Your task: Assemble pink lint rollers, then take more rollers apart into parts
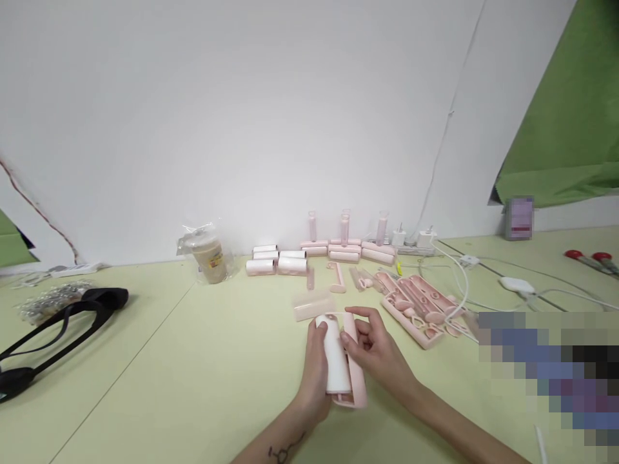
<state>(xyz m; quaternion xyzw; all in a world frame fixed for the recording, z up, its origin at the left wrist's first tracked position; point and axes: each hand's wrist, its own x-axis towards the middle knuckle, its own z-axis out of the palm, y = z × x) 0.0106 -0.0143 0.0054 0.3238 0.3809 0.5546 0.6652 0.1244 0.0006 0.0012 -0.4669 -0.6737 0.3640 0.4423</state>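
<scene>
My left hand (313, 368) is wrapped round a white lint-roller roll (334, 354) that sits in a pink half-shell case (356, 374). Fingers of my right hand (374, 347) pinch the pink case's right edge from the side. Both hands hold this piece just above the pale green table, near its front. A clear frosted cover (313, 305) lies flat on the table just beyond my hands.
Further back lie white spare rolls (276, 260), assembled pink rollers (344, 248) and several pink case halves (416, 303). A wrapped cup (209, 256) stands at the wall. Black straps (58, 330) lie left; white cables and chargers (464, 277) and red scissors (592, 259) lie right.
</scene>
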